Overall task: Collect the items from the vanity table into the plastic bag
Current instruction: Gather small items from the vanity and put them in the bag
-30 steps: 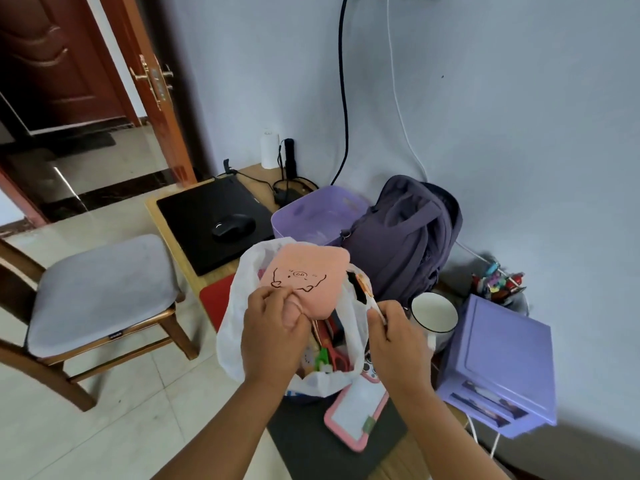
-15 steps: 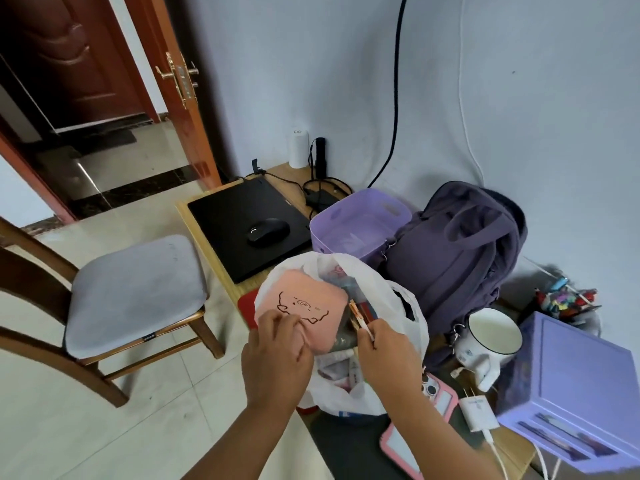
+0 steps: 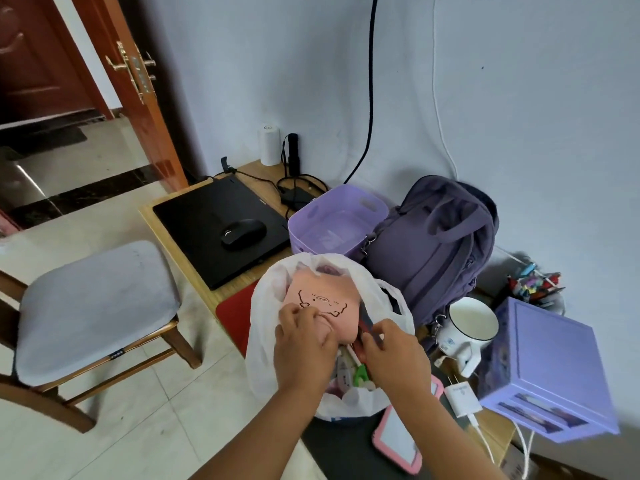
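The white plastic bag stands open on the near part of the wooden table, at its front edge. A pink pouch with a drawn cartoon face sits in the bag's mouth, its lower part among the other things inside. The left hand has its fingers curled over the pouch's lower edge, gripping it. The right hand is curled at the bag's right rim and pinches a thin dark and red item that slants into the bag; what that item is cannot be told.

Just right of the bag stand a white mug and a white charger plug. A pink-framed mirror lies flat near the right forearm. Behind the bag sit a purple basket and a purple backpack, side by side. A purple drawer box stands at the right. Further left lie a black laptop with a mouse on it. A chair with a grey cushion stands on the floor, left of the table.
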